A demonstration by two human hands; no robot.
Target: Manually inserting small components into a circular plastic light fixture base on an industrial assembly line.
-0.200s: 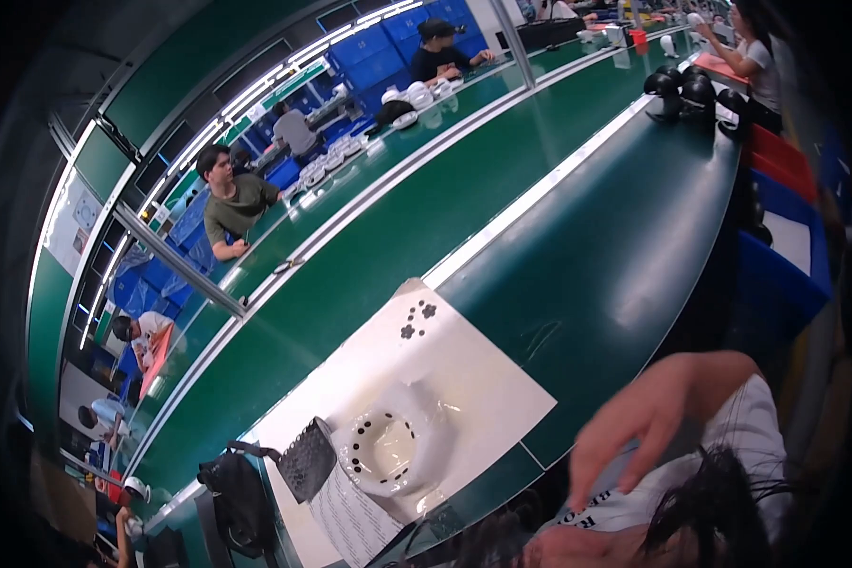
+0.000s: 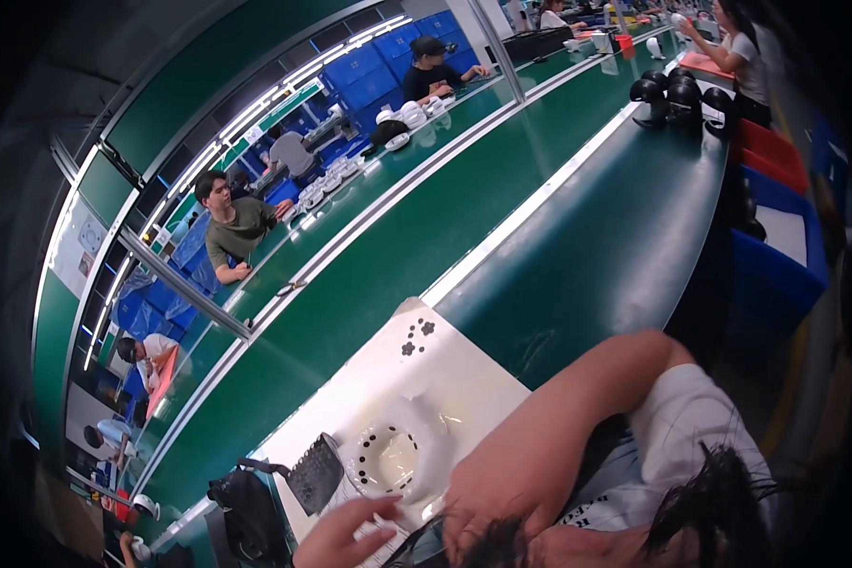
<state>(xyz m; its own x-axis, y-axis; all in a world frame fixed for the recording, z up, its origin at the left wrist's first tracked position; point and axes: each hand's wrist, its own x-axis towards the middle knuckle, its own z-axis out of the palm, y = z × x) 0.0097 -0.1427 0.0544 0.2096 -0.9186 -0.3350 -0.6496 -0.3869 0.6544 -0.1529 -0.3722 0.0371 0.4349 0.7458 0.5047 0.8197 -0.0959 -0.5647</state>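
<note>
A white ring-shaped piece (image 2: 430,437) with black dots around its inner edge sits on a white board (image 2: 469,374). My left hand (image 2: 346,532) is at the bottom, just below the ring, fingers apart and nothing visible in them. From the right, my right forearm reaches across the board's near corner. My right hand (image 2: 506,497) is bent downward beside the ring; dark hair hides its fingertips. Left of the ring lies a dark dimpled piece (image 2: 314,475). A printed paper sheet (image 2: 344,494) is partly covered by my left hand.
Small black flower-shaped pieces (image 2: 427,328) lie at the board's far corner. A black bag (image 2: 248,511) stands left of the board. Black helmets (image 2: 683,99) sit at the far right, above red and blue bins (image 2: 776,248). Across the green table (image 2: 369,312), people are seated.
My right arm has swung left and down toward the ring. My left hand has come into view at the bottom. The whole scene has shifted slightly with my head.
</note>
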